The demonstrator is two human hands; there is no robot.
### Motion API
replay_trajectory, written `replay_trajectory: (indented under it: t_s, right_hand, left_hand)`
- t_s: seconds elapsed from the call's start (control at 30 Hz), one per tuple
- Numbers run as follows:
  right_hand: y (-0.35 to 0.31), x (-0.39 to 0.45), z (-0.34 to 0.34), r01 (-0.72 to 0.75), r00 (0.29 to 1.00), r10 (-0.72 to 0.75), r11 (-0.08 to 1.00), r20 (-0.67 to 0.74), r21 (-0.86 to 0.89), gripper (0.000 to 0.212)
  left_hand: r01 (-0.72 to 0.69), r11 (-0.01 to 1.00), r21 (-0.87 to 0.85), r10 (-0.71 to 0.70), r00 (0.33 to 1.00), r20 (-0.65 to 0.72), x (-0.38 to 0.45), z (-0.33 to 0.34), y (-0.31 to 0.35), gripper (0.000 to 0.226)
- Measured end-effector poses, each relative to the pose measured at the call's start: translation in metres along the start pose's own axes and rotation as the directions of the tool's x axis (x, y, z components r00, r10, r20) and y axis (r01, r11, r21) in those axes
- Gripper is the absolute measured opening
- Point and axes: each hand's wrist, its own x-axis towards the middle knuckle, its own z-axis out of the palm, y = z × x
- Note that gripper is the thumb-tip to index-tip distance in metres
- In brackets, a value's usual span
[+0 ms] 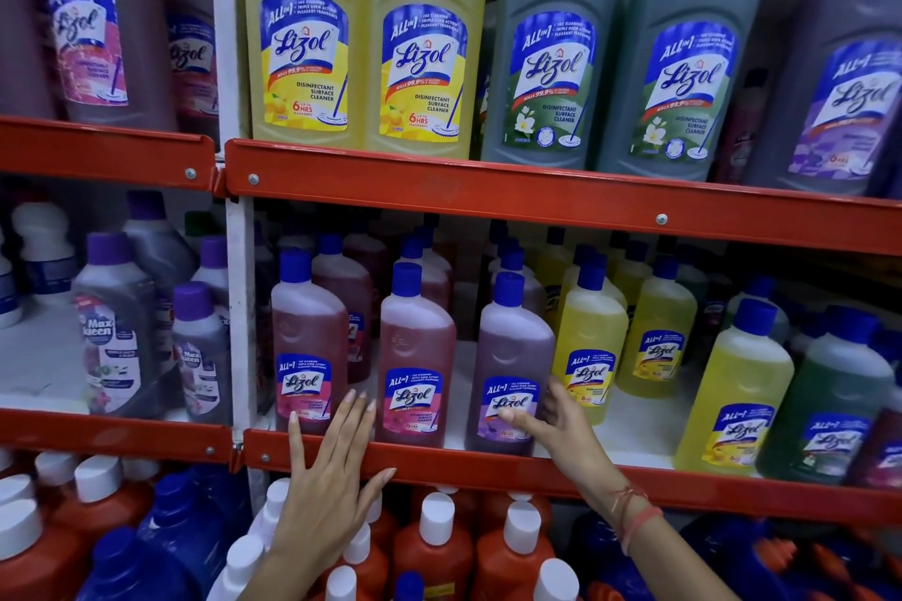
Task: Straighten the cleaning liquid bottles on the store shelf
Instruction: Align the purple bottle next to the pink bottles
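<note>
Currently, the left hand (328,478) lies flat on the red front rail (439,464) of the middle shelf, fingers (349,410) spread and gripping nothing, tips near the two pink bottles (412,371). These stand upright at the shelf front, labels forward. To their right, the right hand (551,420) cups the purple bottle (510,366), thumb on the label and fingers behind its right side. Further right, the yellow bottles (588,347) and the green bottle (830,410) stand staggered and turned at differing angles; these probably remain to be aligned.
</note>
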Motion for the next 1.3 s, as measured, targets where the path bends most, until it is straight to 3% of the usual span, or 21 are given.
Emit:
replay_trajectory:
  t_s: [0.3, 0.4, 0.47, 0.6, 0.73, 0.9, 1.07, 1.3]
  right_hand:
    - [-0.005, -0.010, -0.003, 0.019, 1.000, -0.018, 0.999, 0.021, -0.043, 0.064]
    - [-0.011, -0.015, -0.013, 0.113, 0.975, -0.124, 0.991, -0.183, -0.068, 0.048]
    - [-0.017, -0.016, -0.023, 0.173, 0.909, -0.200, 0.979, -0.365, -0.105, 0.045]
    - [-0.020, 0.000, -0.048, 0.087, 0.809, -0.215, 0.964, -0.547, -0.250, 0.063]
    - [-0.017, 0.023, -0.072, -0.002, 0.876, -0.094, 0.980, -0.474, -0.199, 0.080]
    - [-0.012, 0.044, -0.080, -0.086, 0.951, 0.072, 0.996, -0.302, -0.035, 0.047]
    - [-0.013, 0.046, -0.083, -0.102, 0.961, 0.100, 0.995, -0.257, 0.004, 0.048]
    - [-0.011, 0.018, -0.087, -0.035, 0.981, 0.023, 0.998, -0.194, -0.056, 0.041]
  left_hand:
    - [0.003, 1.000, 0.005, -0.003, 1.000, 0.016, 0.000, -0.002, 0.000, 0.075]
    - [0.001, 1.000, 0.010, -0.001, 1.000, 0.015, -0.001, -0.002, 0.001, 0.076]
    - [0.002, 1.000, 0.011, -0.002, 1.000, 0.010, -0.001, -0.002, 0.001, 0.075]
    - [0.003, 1.000, 0.013, -0.003, 1.000, -0.003, 0.000, -0.001, 0.000, 0.076]
    - [0.005, 1.000, 0.026, -0.005, 1.000, 0.001, 0.000, 0.001, 0.000, 0.076]
    - [0.001, 1.000, 0.013, -0.001, 1.000, -0.019, 0.000, 0.004, 0.000, 0.077]
    - [0.001, 1.000, 0.000, -0.001, 1.000, -0.019, 0.000, 0.003, 0.000, 0.077]
    - [0.007, 1.000, -0.014, -0.007, 1.000, 0.006, -0.001, 0.002, 0.000, 0.076]
